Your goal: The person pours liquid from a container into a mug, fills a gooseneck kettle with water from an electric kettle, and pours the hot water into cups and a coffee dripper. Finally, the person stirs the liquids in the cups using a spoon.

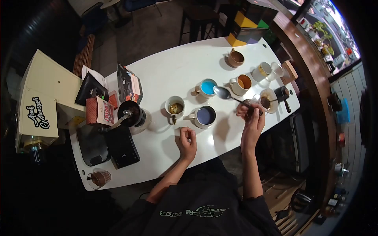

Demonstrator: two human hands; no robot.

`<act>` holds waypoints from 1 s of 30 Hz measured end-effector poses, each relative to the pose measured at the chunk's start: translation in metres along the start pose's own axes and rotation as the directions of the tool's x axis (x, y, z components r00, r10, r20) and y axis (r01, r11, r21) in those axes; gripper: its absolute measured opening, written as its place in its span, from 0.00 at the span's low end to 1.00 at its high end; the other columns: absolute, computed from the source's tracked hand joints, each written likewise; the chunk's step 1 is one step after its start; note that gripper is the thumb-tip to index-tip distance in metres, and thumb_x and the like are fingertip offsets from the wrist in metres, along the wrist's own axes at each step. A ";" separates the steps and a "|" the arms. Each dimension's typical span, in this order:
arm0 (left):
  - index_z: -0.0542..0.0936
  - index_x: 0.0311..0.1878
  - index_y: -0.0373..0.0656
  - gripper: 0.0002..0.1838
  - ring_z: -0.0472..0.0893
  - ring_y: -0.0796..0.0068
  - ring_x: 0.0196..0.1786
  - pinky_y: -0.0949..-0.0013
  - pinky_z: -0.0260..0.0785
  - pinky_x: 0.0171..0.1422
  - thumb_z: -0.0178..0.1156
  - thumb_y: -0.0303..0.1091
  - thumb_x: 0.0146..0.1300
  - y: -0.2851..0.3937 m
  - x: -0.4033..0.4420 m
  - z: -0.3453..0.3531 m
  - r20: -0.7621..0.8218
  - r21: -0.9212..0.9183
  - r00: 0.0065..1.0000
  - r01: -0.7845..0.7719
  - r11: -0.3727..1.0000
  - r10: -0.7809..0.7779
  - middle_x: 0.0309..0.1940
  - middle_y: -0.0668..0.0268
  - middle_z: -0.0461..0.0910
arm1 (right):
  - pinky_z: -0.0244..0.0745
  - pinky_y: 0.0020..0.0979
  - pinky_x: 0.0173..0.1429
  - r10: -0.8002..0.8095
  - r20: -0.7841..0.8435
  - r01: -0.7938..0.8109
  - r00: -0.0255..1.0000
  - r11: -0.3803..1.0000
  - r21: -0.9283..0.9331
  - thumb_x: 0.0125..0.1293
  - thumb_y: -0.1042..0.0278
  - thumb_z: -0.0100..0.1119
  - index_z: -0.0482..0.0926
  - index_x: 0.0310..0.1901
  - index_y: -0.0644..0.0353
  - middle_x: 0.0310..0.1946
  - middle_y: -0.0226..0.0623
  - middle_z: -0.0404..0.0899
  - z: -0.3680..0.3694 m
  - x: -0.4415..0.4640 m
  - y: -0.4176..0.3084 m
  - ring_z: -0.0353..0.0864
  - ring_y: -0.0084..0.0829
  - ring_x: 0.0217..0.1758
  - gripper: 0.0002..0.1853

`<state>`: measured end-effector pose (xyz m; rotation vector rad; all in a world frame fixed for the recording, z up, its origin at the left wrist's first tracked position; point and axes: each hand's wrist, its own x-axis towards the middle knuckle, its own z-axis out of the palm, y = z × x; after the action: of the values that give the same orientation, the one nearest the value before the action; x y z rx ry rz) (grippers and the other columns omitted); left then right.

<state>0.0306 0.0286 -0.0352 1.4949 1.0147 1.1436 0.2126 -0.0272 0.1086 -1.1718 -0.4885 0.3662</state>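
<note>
My right hand (252, 122) is closed round the dark handle of a spoon (223, 93), whose bowl points up and left above the cups. Close behind that hand stands a glass vessel with dark contents (268, 100). My left hand (188, 142) rests near the table's front edge with fingers curled in and nothing visible in them. Near it are a white mug with a blue-grey inside (205, 116) and a mug with a patterned bottom (175, 107). Farther back stand a mug with bright blue inside (207, 87) and one with orange inside (241, 84).
On the white table (169, 67), a hand grinder (130, 114), a red-patterned packet (99, 111) and a black scale (123, 147) stand left. A glass with brown contents (100, 179) is at the front left corner. A brown cup (236, 58) stands at the back.
</note>
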 end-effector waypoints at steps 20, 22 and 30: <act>0.66 0.40 0.40 0.06 0.66 0.86 0.23 0.79 0.59 0.26 0.51 0.29 0.74 0.096 -0.139 0.140 0.233 -0.285 0.948 -0.147 0.947 0.218 0.31 0.68 0.68 | 0.81 0.34 0.44 0.057 -0.221 0.010 0.974 0.957 0.290 0.81 0.60 0.38 0.68 0.46 0.62 0.35 0.46 0.80 -0.297 -0.096 -0.140 0.84 0.34 0.36 0.14; 0.66 0.39 0.41 0.07 0.65 0.86 0.23 0.79 0.58 0.25 0.50 0.30 0.75 0.114 -0.171 0.174 0.331 -0.285 0.907 -0.168 0.944 0.261 0.30 0.69 0.67 | 0.80 0.34 0.45 0.034 -0.301 0.062 0.953 0.951 0.304 0.81 0.60 0.37 0.68 0.46 0.62 0.35 0.46 0.80 -0.347 -0.110 -0.156 0.83 0.33 0.38 0.14; 0.67 0.37 0.41 0.13 0.64 0.85 0.22 0.80 0.59 0.25 0.44 0.36 0.80 0.159 -0.256 0.286 0.647 -0.364 0.680 -0.122 0.923 0.345 0.29 0.68 0.67 | 0.78 0.34 0.46 -0.139 -0.669 0.312 0.730 0.939 0.146 0.81 0.60 0.39 0.70 0.47 0.59 0.35 0.43 0.80 -0.519 -0.177 -0.218 0.82 0.32 0.39 0.12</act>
<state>0.2638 -0.3053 0.0479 1.6425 0.1062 0.7249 0.3512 -0.6006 0.1242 -0.8993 0.0397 -0.2076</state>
